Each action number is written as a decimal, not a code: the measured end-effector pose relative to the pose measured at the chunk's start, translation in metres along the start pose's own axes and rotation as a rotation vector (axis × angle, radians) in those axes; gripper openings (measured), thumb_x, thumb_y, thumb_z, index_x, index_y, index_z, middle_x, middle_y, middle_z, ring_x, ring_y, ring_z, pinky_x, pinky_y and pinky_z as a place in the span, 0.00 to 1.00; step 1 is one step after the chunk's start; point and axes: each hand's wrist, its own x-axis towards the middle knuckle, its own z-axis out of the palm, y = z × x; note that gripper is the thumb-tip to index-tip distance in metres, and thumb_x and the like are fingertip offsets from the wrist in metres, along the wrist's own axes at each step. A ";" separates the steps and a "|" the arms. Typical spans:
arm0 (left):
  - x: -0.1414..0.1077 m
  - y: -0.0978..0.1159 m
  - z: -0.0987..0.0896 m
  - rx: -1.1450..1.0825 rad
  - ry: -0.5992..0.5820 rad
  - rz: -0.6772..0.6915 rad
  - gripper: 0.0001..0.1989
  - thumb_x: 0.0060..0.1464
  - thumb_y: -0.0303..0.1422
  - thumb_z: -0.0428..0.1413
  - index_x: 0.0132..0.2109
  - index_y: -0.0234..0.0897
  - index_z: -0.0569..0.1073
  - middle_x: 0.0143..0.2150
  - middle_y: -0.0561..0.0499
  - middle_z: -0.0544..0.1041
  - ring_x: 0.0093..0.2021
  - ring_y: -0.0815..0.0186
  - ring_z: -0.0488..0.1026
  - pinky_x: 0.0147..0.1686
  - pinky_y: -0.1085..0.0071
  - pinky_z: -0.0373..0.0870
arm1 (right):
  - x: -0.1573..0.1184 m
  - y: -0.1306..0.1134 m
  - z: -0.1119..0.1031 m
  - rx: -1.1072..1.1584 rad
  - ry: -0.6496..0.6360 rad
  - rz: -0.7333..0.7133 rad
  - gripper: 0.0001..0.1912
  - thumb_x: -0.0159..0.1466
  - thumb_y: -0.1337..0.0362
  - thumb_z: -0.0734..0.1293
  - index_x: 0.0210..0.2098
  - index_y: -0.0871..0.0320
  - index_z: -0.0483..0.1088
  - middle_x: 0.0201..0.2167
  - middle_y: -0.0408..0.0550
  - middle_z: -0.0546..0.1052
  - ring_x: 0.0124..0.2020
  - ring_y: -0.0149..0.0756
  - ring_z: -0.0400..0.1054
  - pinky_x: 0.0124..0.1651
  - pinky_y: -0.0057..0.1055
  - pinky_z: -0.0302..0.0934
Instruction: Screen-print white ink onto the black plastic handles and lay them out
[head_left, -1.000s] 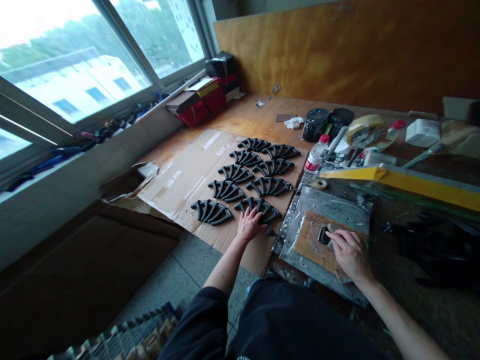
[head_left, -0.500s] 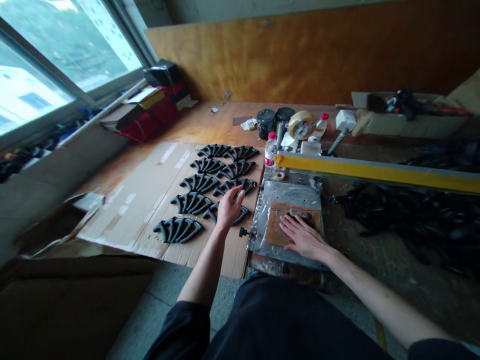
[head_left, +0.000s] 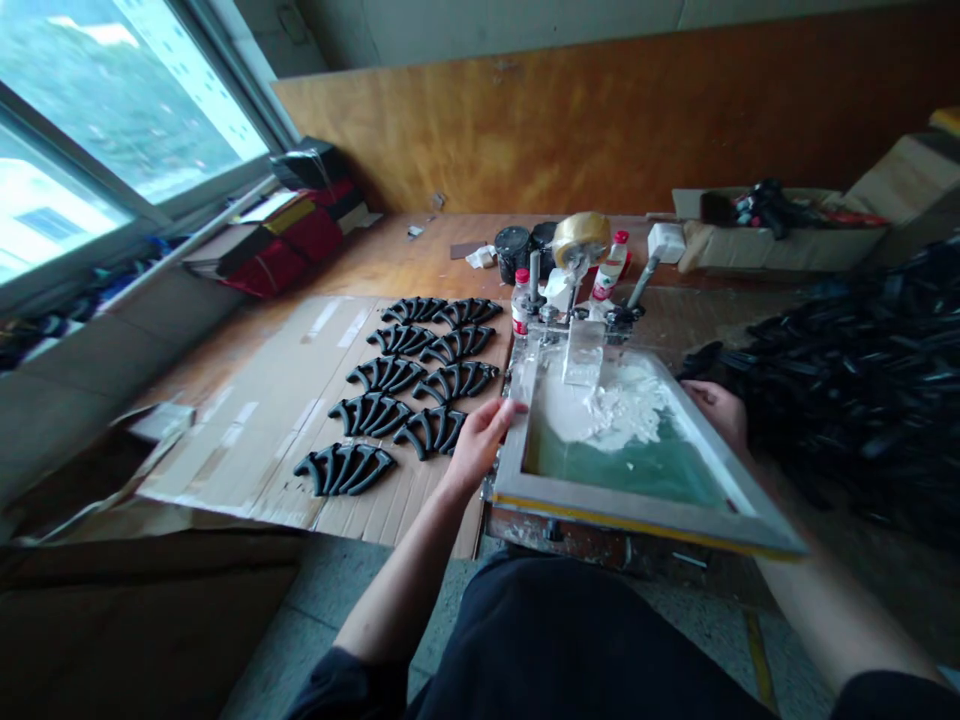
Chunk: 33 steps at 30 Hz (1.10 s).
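Both hands are placed at the sides of a raised silk-screen frame [head_left: 622,510]. The left hand [head_left: 480,445] is closed narrowly on the frame's left rail, close to its near corner. The right hand [head_left: 716,415] is curled at the right rail, and whether that rail is gripped cannot be told. The frame is tilted up from its far end, where it is held by metal hinge clamps [head_left: 577,315]. White ink paste [head_left: 607,405] is heaped across the green-tinted mesh, and a clear plastic scraper [head_left: 583,352] is stood on the paste near the far rail. To the left, black forked moulded parts [head_left: 420,375] are laid in two rows on flattened cardboard [head_left: 240,420]. Beyond the frame, a plastic bottle [head_left: 520,305], black ink tins [head_left: 512,250] and a tape roll [head_left: 580,238] are grouped. A heap of similar black parts [head_left: 847,370] is piled on the right.
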 end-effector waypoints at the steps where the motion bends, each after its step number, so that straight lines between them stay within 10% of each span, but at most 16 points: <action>1: -0.005 -0.017 -0.003 0.052 -0.025 -0.048 0.26 0.56 0.51 0.52 0.48 0.33 0.75 0.24 0.55 0.69 0.21 0.74 0.60 0.21 0.78 0.55 | 0.005 -0.007 0.001 0.009 0.030 -0.011 0.22 0.64 0.52 0.58 0.47 0.61 0.73 0.38 0.55 0.79 0.35 0.42 0.74 0.38 0.39 0.69; 6: -0.009 -0.090 -0.004 0.410 0.002 -0.108 0.31 0.58 0.41 0.52 0.66 0.40 0.59 0.22 0.59 0.64 0.22 0.73 0.58 0.23 0.78 0.52 | 0.016 -0.082 0.047 -0.176 -0.077 -0.410 0.31 0.56 0.56 0.71 0.57 0.59 0.65 0.58 0.58 0.66 0.51 0.46 0.67 0.50 0.41 0.65; 9: -0.005 -0.108 -0.002 0.582 -0.001 -0.099 0.29 0.59 0.39 0.49 0.66 0.42 0.58 0.23 0.58 0.66 0.24 0.72 0.62 0.26 0.76 0.56 | 0.007 -0.113 0.074 -0.436 -0.285 -0.469 0.20 0.56 0.62 0.72 0.48 0.58 0.71 0.47 0.54 0.74 0.49 0.47 0.68 0.48 0.39 0.64; 13: -0.002 -0.114 -0.004 0.645 -0.025 -0.103 0.28 0.60 0.41 0.48 0.65 0.41 0.60 0.26 0.56 0.70 0.26 0.70 0.65 0.29 0.75 0.58 | -0.027 -0.109 0.078 -0.554 -0.538 -0.520 0.05 0.62 0.66 0.65 0.37 0.56 0.73 0.35 0.48 0.77 0.36 0.39 0.71 0.36 0.30 0.61; 19: -0.001 -0.118 -0.005 0.628 0.004 -0.131 0.27 0.59 0.42 0.50 0.63 0.40 0.63 0.28 0.55 0.71 0.28 0.69 0.67 0.30 0.75 0.60 | -0.052 -0.095 0.048 -0.402 -0.841 -0.812 0.16 0.58 0.76 0.61 0.38 0.52 0.74 0.36 0.41 0.77 0.34 0.31 0.71 0.33 0.25 0.57; 25: -0.003 -0.112 -0.002 0.443 0.048 -0.157 0.28 0.55 0.43 0.54 0.61 0.38 0.66 0.24 0.57 0.67 0.24 0.71 0.63 0.26 0.76 0.59 | -0.062 -0.092 0.059 -0.319 -0.587 -0.677 0.19 0.59 0.75 0.60 0.43 0.51 0.75 0.41 0.43 0.78 0.41 0.36 0.71 0.40 0.29 0.62; 33: -0.006 -0.092 0.000 0.337 0.034 -0.197 0.30 0.53 0.40 0.56 0.62 0.38 0.65 0.22 0.60 0.65 0.22 0.73 0.60 0.23 0.78 0.55 | -0.056 -0.107 0.061 -0.265 -0.568 -0.577 0.13 0.61 0.64 0.67 0.45 0.48 0.74 0.39 0.41 0.79 0.37 0.36 0.73 0.38 0.29 0.64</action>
